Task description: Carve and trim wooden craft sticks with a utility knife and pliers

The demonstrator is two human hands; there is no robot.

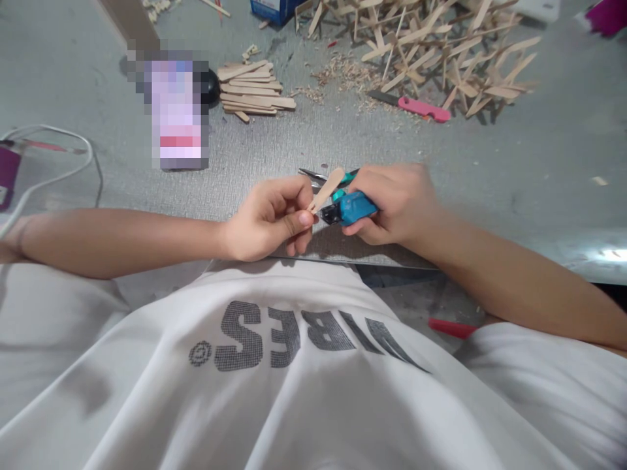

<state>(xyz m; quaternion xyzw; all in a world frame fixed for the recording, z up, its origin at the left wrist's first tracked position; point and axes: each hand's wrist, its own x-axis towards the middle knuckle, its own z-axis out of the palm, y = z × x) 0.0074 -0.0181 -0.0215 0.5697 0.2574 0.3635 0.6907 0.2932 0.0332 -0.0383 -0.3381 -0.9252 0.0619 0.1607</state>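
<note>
My left hand (272, 219) pinches the lower end of a flat wooden craft stick (327, 188) between thumb and fingers, the stick slanting up to the right. My right hand (394, 202) is wrapped round a teal-handled cutting tool (353, 207), whose dark jaws sit against the stick just above my left thumb. A thin metal part of the tool (313, 174) pokes out to the left behind the stick. Both hands hover over the near edge of the grey table (343, 143), close to my chest.
A stack of craft sticks (252, 88) lies at the back centre. A big heap of glued stick pieces (431, 46) fills the back right, with wood shavings (343, 72) and a pink-handled knife (416, 106) in front. A white cable (53, 170) curls at left.
</note>
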